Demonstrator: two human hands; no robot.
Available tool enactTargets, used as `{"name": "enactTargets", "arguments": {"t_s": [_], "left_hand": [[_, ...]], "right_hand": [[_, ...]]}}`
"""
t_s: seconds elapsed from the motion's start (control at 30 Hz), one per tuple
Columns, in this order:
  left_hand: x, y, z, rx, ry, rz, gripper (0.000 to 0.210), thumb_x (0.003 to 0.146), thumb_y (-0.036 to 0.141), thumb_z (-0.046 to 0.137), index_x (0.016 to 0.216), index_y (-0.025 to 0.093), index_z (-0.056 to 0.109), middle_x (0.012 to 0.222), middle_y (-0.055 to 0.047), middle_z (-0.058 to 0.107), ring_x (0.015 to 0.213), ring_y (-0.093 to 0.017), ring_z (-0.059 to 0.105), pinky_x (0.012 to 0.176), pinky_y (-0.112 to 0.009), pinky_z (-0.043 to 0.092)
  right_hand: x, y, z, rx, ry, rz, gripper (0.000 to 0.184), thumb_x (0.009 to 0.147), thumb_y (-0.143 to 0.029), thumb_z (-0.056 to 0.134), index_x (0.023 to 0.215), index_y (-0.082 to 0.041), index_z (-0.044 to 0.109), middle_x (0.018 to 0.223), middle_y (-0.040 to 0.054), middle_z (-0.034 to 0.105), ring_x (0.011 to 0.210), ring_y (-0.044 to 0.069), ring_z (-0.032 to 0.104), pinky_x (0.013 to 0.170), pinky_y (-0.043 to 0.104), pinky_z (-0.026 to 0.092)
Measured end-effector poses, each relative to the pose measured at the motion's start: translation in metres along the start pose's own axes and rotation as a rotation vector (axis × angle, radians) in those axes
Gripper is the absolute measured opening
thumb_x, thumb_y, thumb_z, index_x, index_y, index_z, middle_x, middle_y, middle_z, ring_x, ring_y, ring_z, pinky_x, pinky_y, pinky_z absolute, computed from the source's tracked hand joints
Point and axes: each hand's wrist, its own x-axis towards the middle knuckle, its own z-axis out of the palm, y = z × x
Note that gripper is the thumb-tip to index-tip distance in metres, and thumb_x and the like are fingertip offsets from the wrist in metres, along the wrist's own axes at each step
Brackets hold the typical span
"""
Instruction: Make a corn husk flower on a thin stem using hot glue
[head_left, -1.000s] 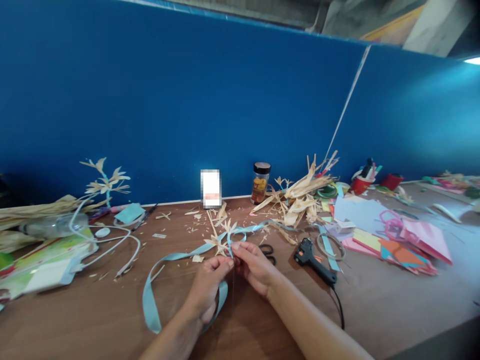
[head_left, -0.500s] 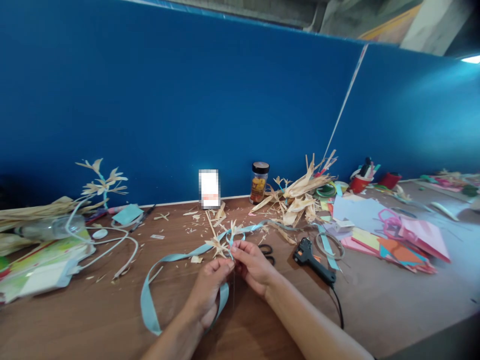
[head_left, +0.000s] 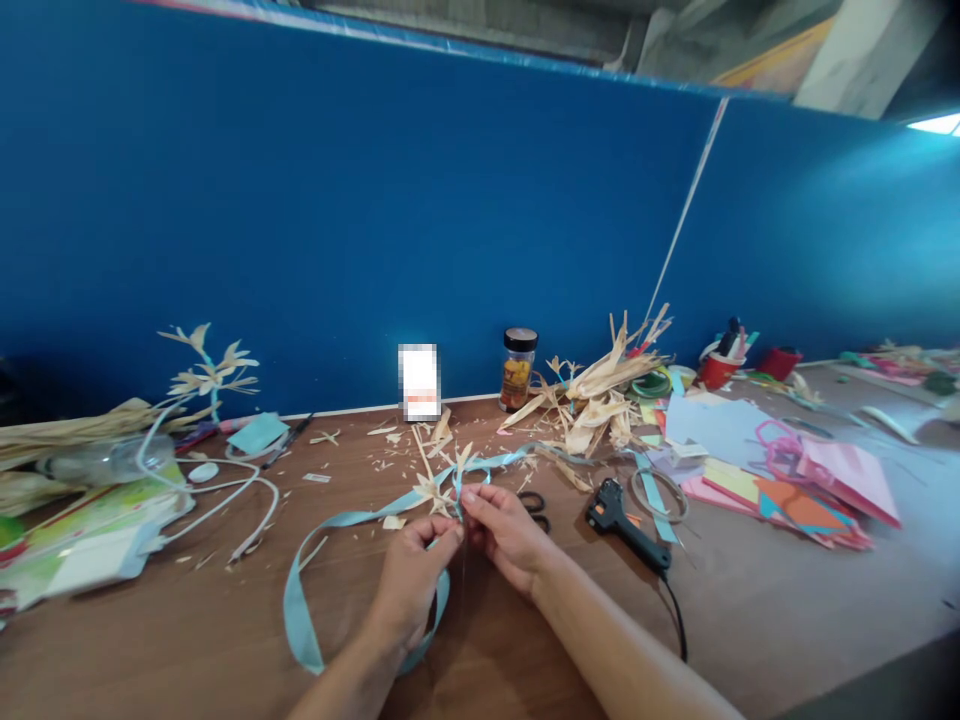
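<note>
Between my fingertips is a small flower of pale dried husk (head_left: 433,493), its pointed petals fanned out above a thin stem. Light blue ribbon (head_left: 298,615) wraps at the stem, lies in a wide loop on the table and runs up under my left hand. My left hand (head_left: 418,572) is closed, thumb and forefinger pinched low at the stem and ribbon. My right hand (head_left: 504,530) pinches the stem just below the petals. The fingers partly hide the exact grip. A thin wire-like end hangs below them.
Right of my hands lie black-handled scissors (head_left: 534,508) and a black glue gun (head_left: 626,522) with its cord. Behind stand a black-lidded jar (head_left: 518,370) and a husk pile (head_left: 604,405). Coloured paper (head_left: 787,495) is at right; a white cable (head_left: 262,510) and charger at left.
Both hands stay together at the stem with only slight finger movement. My left fingertips have shifted slightly left and the flower tilts a little. The view has moved slightly.
</note>
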Motion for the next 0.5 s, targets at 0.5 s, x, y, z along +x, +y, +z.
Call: {"name": "enactTargets", "arguments": {"t_s": [0.5], "left_hand": [[0.017, 0.032, -0.032, -0.076, 0.280, 0.026, 0.022, 0.053, 0.031, 0.070, 0.065, 0.013, 0.063, 0.060, 0.001, 0.061, 0.060, -0.011, 0.052, 0.060, -0.021, 0.038]], "right_hand": [[0.015, -0.020, -0.033, -0.390, 0.571, -0.418, 0.029, 0.072, -0.039, 0.049, 0.087, -0.014, 0.053, 0.051, -0.0073, 0.037, 0.042, 0.006, 0.032, 0.040, 0.016, 0.026]]}}
